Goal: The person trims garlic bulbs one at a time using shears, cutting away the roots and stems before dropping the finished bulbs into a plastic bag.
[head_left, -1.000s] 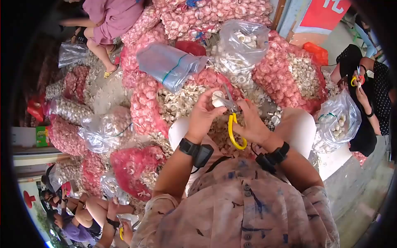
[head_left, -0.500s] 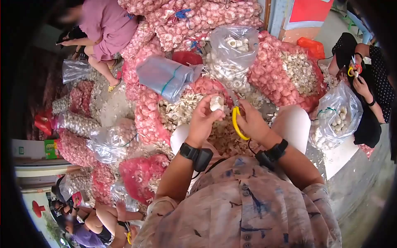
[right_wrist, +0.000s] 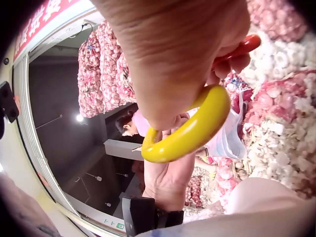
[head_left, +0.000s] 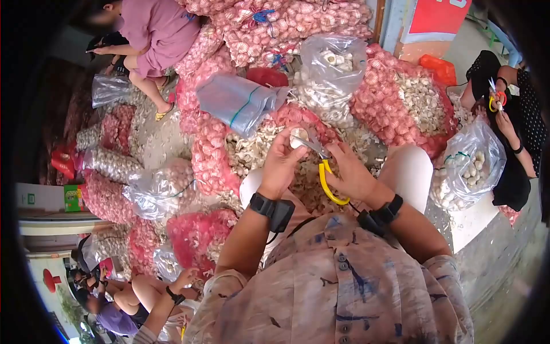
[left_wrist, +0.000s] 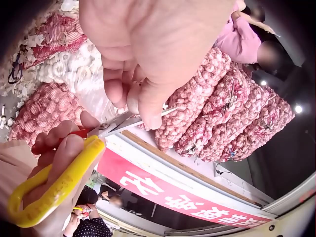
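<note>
In the head view my left hand (head_left: 281,164) pinches a pale garlic bulb (head_left: 298,137) between thumb and fingers, above the lap. My right hand (head_left: 350,173) grips scissors (head_left: 330,182) with yellow and red handles, its fingers through the loops. The steel blades reach left to the bulb and overlap it. The left wrist view shows the scissors' blades (left_wrist: 116,123) passing close by the left thumb, with the bulb mostly hidden behind the fingers. The yellow loop (right_wrist: 200,131) hangs below the right palm in the right wrist view.
Loose garlic peelings (head_left: 252,150) lie in front of the knees. Around stand red net sacks of garlic (head_left: 372,97), a clear bag of trimmed bulbs (head_left: 329,86) and a folded plastic bag (head_left: 238,103). A person at right holds scissors (head_left: 492,97); others sit at left.
Half a second ago the blades stood off the bulb, to its right; now they lie across it. The left hand has turned the bulb and keeps hold of it.
</note>
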Demonstrator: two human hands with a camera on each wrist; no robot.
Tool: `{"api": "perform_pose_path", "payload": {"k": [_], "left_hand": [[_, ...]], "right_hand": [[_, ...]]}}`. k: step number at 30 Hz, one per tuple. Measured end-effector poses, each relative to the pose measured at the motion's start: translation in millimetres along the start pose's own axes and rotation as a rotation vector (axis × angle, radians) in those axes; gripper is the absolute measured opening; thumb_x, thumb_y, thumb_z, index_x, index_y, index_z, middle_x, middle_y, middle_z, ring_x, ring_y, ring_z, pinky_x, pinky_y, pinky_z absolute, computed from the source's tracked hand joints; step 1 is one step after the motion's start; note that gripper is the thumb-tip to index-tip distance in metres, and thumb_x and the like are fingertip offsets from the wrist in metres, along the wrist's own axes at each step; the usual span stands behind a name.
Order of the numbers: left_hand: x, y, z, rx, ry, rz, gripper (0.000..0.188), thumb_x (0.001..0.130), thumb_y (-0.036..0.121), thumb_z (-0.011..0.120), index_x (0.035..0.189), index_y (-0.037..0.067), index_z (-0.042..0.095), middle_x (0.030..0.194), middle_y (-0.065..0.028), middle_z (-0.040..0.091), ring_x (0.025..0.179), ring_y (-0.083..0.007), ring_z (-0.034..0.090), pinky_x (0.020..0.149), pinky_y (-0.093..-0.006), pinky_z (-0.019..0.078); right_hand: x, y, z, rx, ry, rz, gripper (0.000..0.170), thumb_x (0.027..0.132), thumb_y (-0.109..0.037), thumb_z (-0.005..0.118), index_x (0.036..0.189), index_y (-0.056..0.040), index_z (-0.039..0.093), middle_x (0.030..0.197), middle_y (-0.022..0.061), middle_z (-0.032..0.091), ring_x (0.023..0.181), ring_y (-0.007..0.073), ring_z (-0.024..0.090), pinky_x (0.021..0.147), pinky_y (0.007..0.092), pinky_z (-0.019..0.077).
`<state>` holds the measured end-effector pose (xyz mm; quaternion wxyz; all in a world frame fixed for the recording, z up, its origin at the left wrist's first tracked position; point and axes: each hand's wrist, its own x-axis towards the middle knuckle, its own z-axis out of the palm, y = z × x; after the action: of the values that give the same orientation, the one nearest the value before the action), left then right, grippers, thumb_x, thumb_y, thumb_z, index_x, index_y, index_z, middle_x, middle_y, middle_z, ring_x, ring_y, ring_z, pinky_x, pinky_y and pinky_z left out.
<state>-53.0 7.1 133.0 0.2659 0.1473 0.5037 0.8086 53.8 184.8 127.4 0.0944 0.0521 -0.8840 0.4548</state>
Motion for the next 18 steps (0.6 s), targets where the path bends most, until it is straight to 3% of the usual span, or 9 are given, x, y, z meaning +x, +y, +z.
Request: {"api": "perform_pose_path", "payload": {"k": [10,13,15,17,18], "left_hand": [[0.6,-0.9,-4.8,0.070,-0.005,-0.003,0.051,0.091,0.003,0.064,0.139,0.004,0.046,0.116,-0.0042,0.062,0.096,-0.0126,0.061,0.084,-0.0260,0.0492],[-5.4,6.0,-0.5,0.071,-0.019,-0.007,0.051,0.090,0.001,0.062,0.139,0.003,0.045,0.118,-0.0053,0.061,0.095,-0.0126,0.061,0.084,-0.0261,0.0490],[-5.9,9.4,-0.1,0.079,-0.038,0.009,0.052,0.090,0.000,0.062,0.139,0.003,0.045,0.119,-0.0060,0.061,0.095,-0.0125,0.060,0.084,-0.0260,0.0488],[-7.4,10.6,-4.9,0.074,-0.041,-0.004,0.053,0.085,-0.009,0.062,0.135,0.003,0.048,0.122,-0.0044,0.058,0.109,-0.0130,0.058,0.094,-0.0276,0.0499],[-10.5,11.0,-5.3,0.076,-0.036,-0.010,0.053,0.085,-0.009,0.062,0.135,0.003,0.048,0.122,-0.0044,0.058,0.109,-0.0130,0.058,0.094,-0.0276,0.0499]], "right_hand": [[1.4,3.0,2.6,-0.062,0.068,0.003,0.055,0.082,-0.027,0.066,0.126,0.0009,0.047,0.104,0.0295,0.054,0.101,0.0444,0.054,0.090,0.0473,0.0457],[0.9,15.1,2.5,-0.058,0.046,0.085,0.054,0.083,-0.026,0.065,0.126,0.0003,0.047,0.104,0.0296,0.054,0.098,0.0449,0.056,0.087,0.0477,0.0472],[7.2,37.4,-0.3,0.114,0.120,0.394,0.053,0.083,-0.024,0.065,0.126,-0.0010,0.047,0.104,0.0285,0.055,0.096,0.0452,0.057,0.085,0.0477,0.0483],[1.2,29.4,-3.9,0.066,0.148,0.362,0.051,0.082,-0.023,0.066,0.125,-0.0017,0.048,0.106,0.0271,0.055,0.099,0.0445,0.057,0.086,0.0473,0.0476],[0.4,18.9,-5.3,0.014,0.121,0.185,0.052,0.082,-0.023,0.066,0.125,-0.0020,0.048,0.107,0.0269,0.054,0.101,0.0442,0.056,0.088,0.0471,0.0469]]}}
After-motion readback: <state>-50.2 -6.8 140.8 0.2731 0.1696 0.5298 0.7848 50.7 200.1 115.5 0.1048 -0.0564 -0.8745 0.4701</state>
